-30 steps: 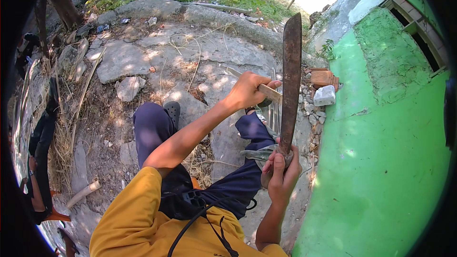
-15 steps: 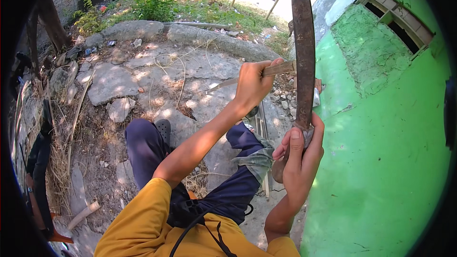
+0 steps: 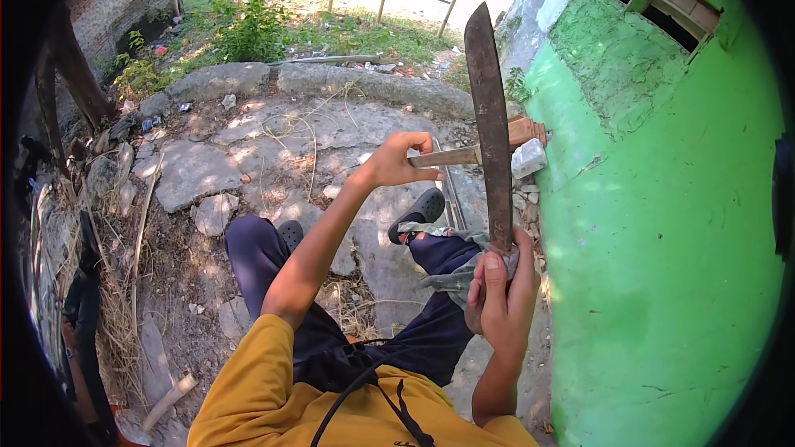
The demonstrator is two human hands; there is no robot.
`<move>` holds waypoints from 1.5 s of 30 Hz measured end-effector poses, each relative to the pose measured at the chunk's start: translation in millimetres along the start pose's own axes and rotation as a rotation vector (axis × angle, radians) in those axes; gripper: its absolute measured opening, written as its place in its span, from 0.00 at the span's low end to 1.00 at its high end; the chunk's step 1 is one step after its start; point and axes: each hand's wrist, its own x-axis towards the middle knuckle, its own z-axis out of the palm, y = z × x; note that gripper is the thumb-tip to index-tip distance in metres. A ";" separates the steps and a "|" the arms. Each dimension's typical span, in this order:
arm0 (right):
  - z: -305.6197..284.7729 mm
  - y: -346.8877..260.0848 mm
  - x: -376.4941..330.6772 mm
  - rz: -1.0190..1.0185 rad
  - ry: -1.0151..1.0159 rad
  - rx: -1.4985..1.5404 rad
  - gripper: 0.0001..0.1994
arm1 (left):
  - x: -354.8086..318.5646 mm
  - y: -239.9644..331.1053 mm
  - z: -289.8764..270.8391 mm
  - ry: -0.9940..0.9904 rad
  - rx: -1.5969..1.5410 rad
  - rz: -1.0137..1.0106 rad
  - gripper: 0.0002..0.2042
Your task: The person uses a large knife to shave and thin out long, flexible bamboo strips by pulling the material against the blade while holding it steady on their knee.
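My right hand [image 3: 501, 285] is closed round the cloth-wrapped handle of a machete [image 3: 491, 116]. Its long dark blade points up, leaning slightly left at the tip. In my left hand [image 3: 400, 161] a flat strip of bamboo [image 3: 451, 157] lies between thumb and fingers. The strip runs to the right and its end meets the blade's left edge; whether it touches or passes behind, I cannot tell. A grey-green cloth [image 3: 454, 281] is draped over my right leg, below the machete's handle.
A green wall [image 3: 646, 281] rises close on the right, with a white block [image 3: 528, 159] and rubble at its foot. Cracked concrete slabs [image 3: 195, 172] lie ahead. Dry stalks [image 3: 120, 331] and a cut pale stick [image 3: 170, 401] are on the left.
Both hands and the machete have come lower and to the left in the picture, as the view shifts too. The blade leans more to the left. My left fingers have spread wider around the strip.
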 end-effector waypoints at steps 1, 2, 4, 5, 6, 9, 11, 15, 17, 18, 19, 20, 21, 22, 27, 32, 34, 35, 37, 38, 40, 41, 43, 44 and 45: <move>-1.9 4.6 -8.9 -0.007 0.006 -0.008 0.22 | -4.6 -7.0 9.4 0.009 -0.060 0.017 0.23; -4.3 9.2 -17.1 0.005 0.018 -0.012 0.22 | -11.3 -14.6 16.2 -0.003 -0.073 0.017 0.23; -12.9 19.6 -31.6 -0.030 -0.003 -0.086 0.22 | -18.3 -13.9 30.2 -0.198 -0.038 -0.067 0.24; -15.9 23.6 -39.6 0.024 0.016 -0.068 0.23 | -23.9 -11.3 42.7 -0.183 -0.086 -0.172 0.25; -19.5 27.1 -45.6 0.036 0.022 -0.079 0.23 | -27.1 -8.0 48.3 -0.189 -0.102 -0.174 0.25; -36.2 40.1 -56.1 0.146 0.032 0.086 0.24 | -38.2 -4.9 55.4 -0.263 -0.180 -0.190 0.24; -53.5 48.6 -62.4 0.144 0.004 0.071 0.26 | -42.1 -13.3 56.5 -0.265 -0.165 -0.107 0.25; -83.4 65.2 -65.2 0.094 -0.089 -0.114 0.27 | -46.2 -6.5 61.0 -0.226 -0.177 -0.071 0.28; -85.0 65.3 -69.8 0.114 -0.085 -0.119 0.26 | -45.9 -0.8 62.7 -0.191 -0.158 -0.076 0.27; -83.8 65.3 -70.6 0.124 -0.090 -0.128 0.26 | -44.2 -1.6 64.6 -0.187 -0.170 -0.084 0.27; -81.6 65.7 -72.1 0.127 -0.058 -0.084 0.26 | -41.9 -4.1 66.5 -0.180 -0.169 -0.068 0.26; -78.1 64.9 -69.7 0.115 -0.031 -0.033 0.26 | -38.3 -4.0 63.6 -0.168 -0.152 -0.046 0.26; -73.4 60.0 -67.7 0.125 -0.020 0.001 0.25 | -37.5 -4.9 65.4 -0.168 -0.157 -0.052 0.26; -74.6 62.4 -66.2 0.132 -0.021 -0.001 0.25 | -36.8 -5.5 66.7 -0.156 -0.143 -0.069 0.24; -77.6 62.9 -69.6 0.092 -0.032 -0.075 0.25 | -33.7 3.2 60.5 -0.209 -0.112 -0.170 0.19; -78.3 59.2 -74.0 0.100 -0.010 -0.113 0.23 | -35.6 2.3 68.5 -0.162 -0.113 -0.170 0.18; -78.7 58.2 -73.3 0.077 -0.009 -0.124 0.23 | -35.6 -0.3 69.3 -0.144 -0.123 -0.153 0.17; -78.9 57.6 -73.0 0.071 -0.001 -0.148 0.23 | -36.4 -1.4 69.3 -0.142 -0.121 -0.146 0.17; -79.1 56.2 -73.4 0.068 0.007 -0.171 0.24 | -37.2 -2.0 68.0 -0.140 -0.119 -0.141 0.16; -79.4 55.5 -73.5 0.066 0.011 -0.189 0.26 | -36.9 -2.0 66.7 -0.141 -0.103 -0.141 0.16; -77.8 52.6 -72.6 0.066 0.015 -0.207 0.27 | -37.3 -1.4 66.3 -0.143 -0.087 -0.142 0.16; -75.8 51.5 -72.7 0.062 0.029 -0.192 0.29 | -37.6 -1.2 66.7 -0.133 -0.092 -0.132 0.16; -74.7 50.8 -72.5 0.058 0.042 -0.177 0.31 | -37.4 -0.4 67.0 -0.122 -0.098 -0.123 0.16; -74.6 50.5 -72.1 0.055 0.034 -0.172 0.31 | -37.2 0.9 67.0 -0.119 -0.109 -0.134 0.15; -74.5 49.9 -71.8 0.052 0.026 -0.169 0.31 | -37.0 1.7 67.0 -0.115 -0.121 -0.145 0.15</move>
